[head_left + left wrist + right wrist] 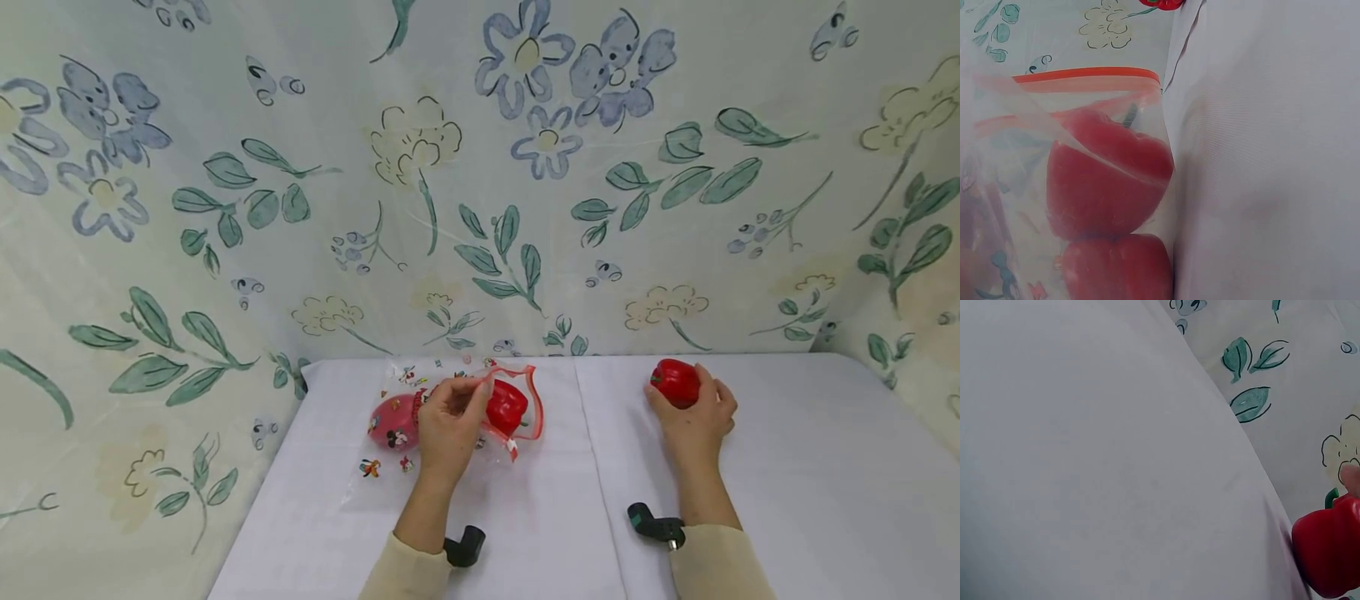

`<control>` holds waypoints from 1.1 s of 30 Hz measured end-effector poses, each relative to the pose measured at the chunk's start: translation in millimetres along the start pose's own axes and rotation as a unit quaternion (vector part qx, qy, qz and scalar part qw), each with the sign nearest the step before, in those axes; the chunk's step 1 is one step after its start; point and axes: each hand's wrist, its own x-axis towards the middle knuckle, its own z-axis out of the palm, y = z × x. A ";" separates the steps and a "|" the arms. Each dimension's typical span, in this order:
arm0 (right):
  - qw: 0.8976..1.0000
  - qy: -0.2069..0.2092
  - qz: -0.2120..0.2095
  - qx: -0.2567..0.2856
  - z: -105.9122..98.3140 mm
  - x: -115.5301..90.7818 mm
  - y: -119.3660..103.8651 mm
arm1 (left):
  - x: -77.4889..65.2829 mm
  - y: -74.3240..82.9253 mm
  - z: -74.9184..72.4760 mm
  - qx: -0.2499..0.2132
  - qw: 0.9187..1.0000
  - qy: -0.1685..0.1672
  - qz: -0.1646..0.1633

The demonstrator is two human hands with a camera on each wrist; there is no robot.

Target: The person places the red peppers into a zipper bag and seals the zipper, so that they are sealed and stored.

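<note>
A clear zip bag (408, 375) with cartoon prints and a red zip edge lies at the table's left side. My left hand (448, 429) pinches the edge of its mouth between thumb and fingers. Inside, a red bell pepper (507, 408) sits by the opening, and another red rounded item (392, 423) shows through the printed plastic farther in. The left wrist view shows two red peppers (1107, 175) behind the film. Over on the right, my right hand (693, 421) grips another red bell pepper (677, 382) with a green stem, close over the cloth.
A white cloth (555, 517) with a long crease (592, 442) covers the table. Behind it hangs a floral curtain (480, 192) that meets the table's back edge. Black camera mounts (467, 546) are worn on both wrists, beside beige sleeves (720, 562).
</note>
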 end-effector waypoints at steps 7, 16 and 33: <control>1.000 0.011 -0.001 0.004 -1.3 3.4 7.1 | -0.3 0.6 -0.5 0.002 1.000 0.002 -0.002; 0.996 -0.023 0.058 0.065 -3.8 -0.3 -2.1 | 0.9 2.5 -1.7 -0.005 1.000 0.005 0.002; 0.979 -0.146 0.029 0.141 -10.1 -11.3 -25.0 | -0.8 3.4 -0.3 0.000 1.000 0.004 -0.008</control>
